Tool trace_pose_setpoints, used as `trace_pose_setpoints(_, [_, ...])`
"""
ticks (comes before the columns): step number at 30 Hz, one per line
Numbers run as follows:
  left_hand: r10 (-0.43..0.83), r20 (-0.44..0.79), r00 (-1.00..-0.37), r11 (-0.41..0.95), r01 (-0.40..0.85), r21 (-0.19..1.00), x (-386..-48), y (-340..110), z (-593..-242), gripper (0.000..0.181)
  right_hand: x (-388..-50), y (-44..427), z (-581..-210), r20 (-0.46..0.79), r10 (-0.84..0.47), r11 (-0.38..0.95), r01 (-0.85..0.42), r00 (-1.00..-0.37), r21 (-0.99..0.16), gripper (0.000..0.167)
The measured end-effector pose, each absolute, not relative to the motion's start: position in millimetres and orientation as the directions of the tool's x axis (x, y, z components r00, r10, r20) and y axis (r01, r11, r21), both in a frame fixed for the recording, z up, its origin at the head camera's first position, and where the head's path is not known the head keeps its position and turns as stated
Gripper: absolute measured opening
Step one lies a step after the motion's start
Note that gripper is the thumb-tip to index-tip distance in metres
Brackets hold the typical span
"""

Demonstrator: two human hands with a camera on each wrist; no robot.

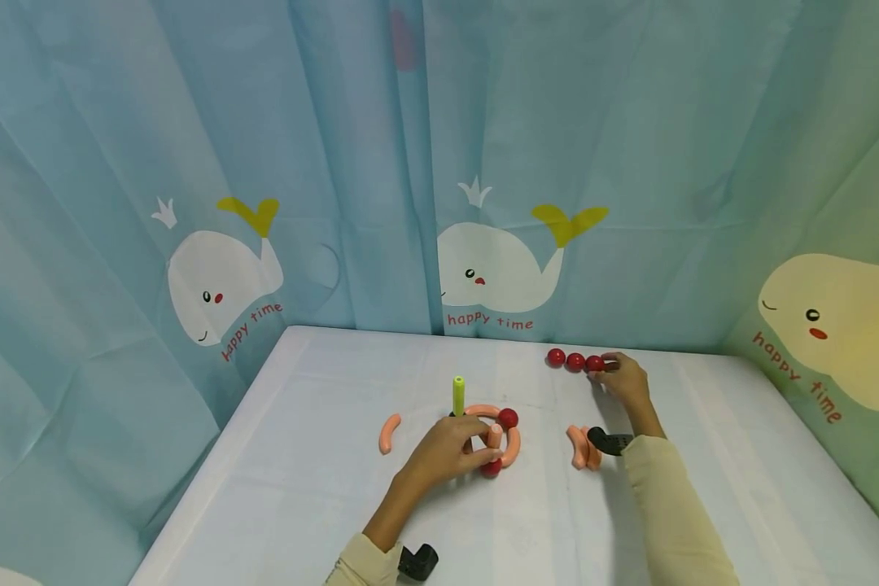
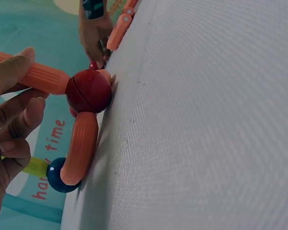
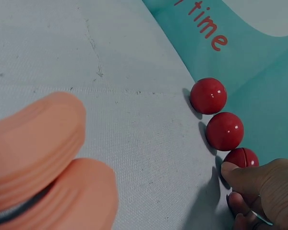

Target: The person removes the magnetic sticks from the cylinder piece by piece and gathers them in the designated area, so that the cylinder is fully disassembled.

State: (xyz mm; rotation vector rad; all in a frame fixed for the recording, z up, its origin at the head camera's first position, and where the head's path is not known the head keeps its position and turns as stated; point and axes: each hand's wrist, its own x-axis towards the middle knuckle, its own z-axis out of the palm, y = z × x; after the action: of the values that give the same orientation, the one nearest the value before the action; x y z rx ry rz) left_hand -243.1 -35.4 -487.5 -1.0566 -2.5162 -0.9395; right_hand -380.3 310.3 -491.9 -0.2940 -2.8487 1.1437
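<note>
My left hand point(image 1: 447, 448) pinches an upright orange stick point(image 2: 48, 79) that stands on a red ball point(image 2: 90, 91). That ball joins a ring of curved orange pieces point(image 2: 81, 143), with another red ball point(image 1: 508, 418) and a blue ball point(image 2: 62, 175) in it. A yellow-green stick point(image 1: 458, 396) rises from the blue ball. At the back of the table, my right hand point(image 1: 627, 381) has thumb and fingers round the rightmost red ball point(image 3: 242, 157) in a row, beside a middle ball point(image 3: 224, 131) and a far one point(image 3: 208, 96).
One curved orange piece point(image 1: 389, 433) lies left of the ring. More orange pieces point(image 1: 578, 447) lie below my right wrist, near its black wrist device point(image 1: 610, 441). A whale-printed curtain point(image 1: 381, 163) hangs behind the white table point(image 1: 278, 456).
</note>
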Motion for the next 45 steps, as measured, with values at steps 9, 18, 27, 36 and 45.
trace_pose_setpoints(9, [0.547,0.466,-0.695,0.529,0.719,0.452,-244,-36,-488,0.017,-378,310,-490,0.004,0.179,0.718,0.128,-0.984,-0.684,0.055])
trace_pose_setpoints(18, [0.563,0.47,-0.68,0.51,0.733,0.45,-243,-36,-487,0.014,-377,313,-494,-0.016,0.192,0.698,0.148,-0.981,-0.701,0.056])
trace_pose_setpoints(27, [0.563,0.442,-0.698,0.521,0.715,0.466,-242,-36,-485,0.014,-375,318,-490,-0.09,0.16,0.668,0.175,-0.983,-0.724,0.066])
trace_pose_setpoints(36, [0.561,0.433,-0.706,0.533,0.708,0.464,-245,-38,-490,0.012,-357,308,-464,0.02,0.152,0.696,0.093,-0.988,-0.712,0.062])
trace_pose_setpoints(45, [0.58,0.425,-0.695,0.589,0.718,0.371,-244,-36,-489,0.021,-326,277,-428,0.295,0.113,0.709,-0.131,-0.949,-0.693,0.046])
